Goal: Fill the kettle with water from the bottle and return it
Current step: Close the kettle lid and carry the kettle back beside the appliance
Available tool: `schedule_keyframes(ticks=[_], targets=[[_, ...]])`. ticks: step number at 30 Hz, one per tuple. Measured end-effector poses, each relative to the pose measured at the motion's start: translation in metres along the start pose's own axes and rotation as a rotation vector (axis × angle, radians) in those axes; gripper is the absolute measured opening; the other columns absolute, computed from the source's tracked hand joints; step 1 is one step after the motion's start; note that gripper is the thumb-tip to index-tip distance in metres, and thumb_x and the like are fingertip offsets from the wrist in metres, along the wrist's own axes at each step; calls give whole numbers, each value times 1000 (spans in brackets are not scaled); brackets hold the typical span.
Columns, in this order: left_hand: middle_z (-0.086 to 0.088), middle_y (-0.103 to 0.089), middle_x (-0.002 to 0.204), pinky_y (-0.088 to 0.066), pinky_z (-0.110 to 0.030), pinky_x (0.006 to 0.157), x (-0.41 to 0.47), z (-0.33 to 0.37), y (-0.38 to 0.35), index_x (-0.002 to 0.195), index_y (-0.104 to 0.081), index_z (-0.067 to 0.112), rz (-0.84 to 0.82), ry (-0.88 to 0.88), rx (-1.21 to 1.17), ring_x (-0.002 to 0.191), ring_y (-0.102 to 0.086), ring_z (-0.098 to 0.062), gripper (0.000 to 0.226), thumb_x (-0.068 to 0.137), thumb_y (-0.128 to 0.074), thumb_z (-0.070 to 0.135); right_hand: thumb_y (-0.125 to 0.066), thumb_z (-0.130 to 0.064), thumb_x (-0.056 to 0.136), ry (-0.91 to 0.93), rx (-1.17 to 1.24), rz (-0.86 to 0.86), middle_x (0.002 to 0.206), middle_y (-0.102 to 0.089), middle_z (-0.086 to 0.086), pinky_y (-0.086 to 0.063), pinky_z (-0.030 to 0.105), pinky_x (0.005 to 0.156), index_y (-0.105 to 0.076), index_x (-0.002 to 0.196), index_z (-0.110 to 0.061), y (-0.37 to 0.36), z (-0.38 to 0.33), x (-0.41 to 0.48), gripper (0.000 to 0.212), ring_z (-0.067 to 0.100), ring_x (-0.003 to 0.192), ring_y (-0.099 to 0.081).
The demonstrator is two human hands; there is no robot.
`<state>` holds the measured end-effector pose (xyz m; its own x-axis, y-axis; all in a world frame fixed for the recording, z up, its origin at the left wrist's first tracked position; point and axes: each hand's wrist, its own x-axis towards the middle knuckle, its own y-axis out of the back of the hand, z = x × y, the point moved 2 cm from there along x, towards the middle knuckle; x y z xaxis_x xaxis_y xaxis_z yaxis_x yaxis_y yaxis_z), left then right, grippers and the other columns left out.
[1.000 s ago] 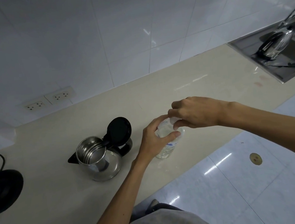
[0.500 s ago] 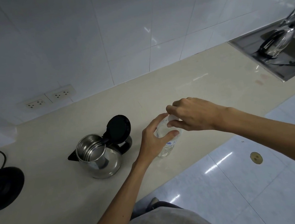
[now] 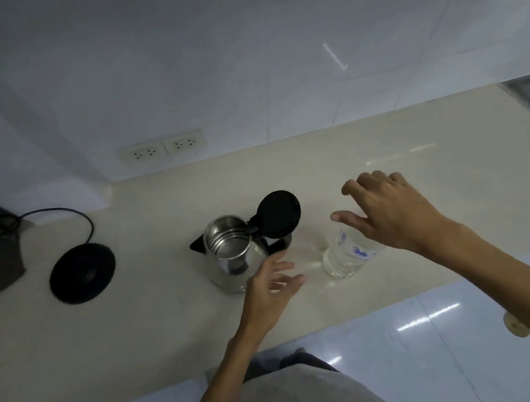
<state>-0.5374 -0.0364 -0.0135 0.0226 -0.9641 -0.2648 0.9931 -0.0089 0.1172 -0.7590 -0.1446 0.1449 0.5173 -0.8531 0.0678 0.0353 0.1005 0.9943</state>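
Nearest, the left hand [image 3: 269, 291] hovers with fingers spread, empty, just in front of the steel kettle [image 3: 235, 253]. Beside it the clear bottle [image 3: 345, 254] stands on the pale surface [image 3: 139, 330] (part hidden by the right hand [image 3: 390, 213], also spread and gripping nothing). Farther left lies the black base [image 3: 82, 273]; the kettle's lid [image 3: 280, 214] stands up.

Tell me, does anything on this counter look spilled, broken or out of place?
Nothing looks spilled or broken. The one thing out of place is the steel kettle: it stands lid-up on the bare counter, apart from its black base to the left. The water bottle stands upright beside it, with both hands open.
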Motion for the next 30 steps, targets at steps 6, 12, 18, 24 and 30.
schedule_keyframes(ticks=[6,12,18,24,30], targets=[[17,-79,107,-54,-15,79,-26,-4,75,123,-68,33,286,-20,5,93,-75,-3,44,88,-86,13,-49,-59,97,-96,374,83,123,-64,17,-54,51,87,-55,134,-7,-22,-65,39,64,38,107,-64],[27,-76,103,-53,-12,72,-16,-1,131,119,-65,35,495,-58,1,89,-71,3,47,86,-87,10,-58,-52,96,-290,620,-78,148,-45,18,-48,49,101,-38,150,-8,-42,-98,63,73,39,128,-54],[3,-66,125,-53,-16,75,14,-10,159,145,-56,24,443,4,66,92,-69,-14,81,75,-96,20,-66,-31,96,-296,567,-3,135,-58,21,-49,46,95,-50,142,-3,-36,-117,76,56,41,117,-60],[8,-60,137,-54,-21,86,34,-20,164,151,-49,30,263,23,123,109,-63,-4,103,63,-102,33,-73,-38,87,-145,624,68,133,-59,11,-48,44,100,-61,131,-12,-37,-166,90,53,33,121,-54],[12,-63,137,-53,-36,110,42,-20,157,139,-56,33,146,-38,99,128,-59,-4,101,49,-95,57,-64,-52,87,-44,647,-68,141,-54,12,-45,51,108,-56,137,-15,-72,-210,98,63,32,132,-49]])
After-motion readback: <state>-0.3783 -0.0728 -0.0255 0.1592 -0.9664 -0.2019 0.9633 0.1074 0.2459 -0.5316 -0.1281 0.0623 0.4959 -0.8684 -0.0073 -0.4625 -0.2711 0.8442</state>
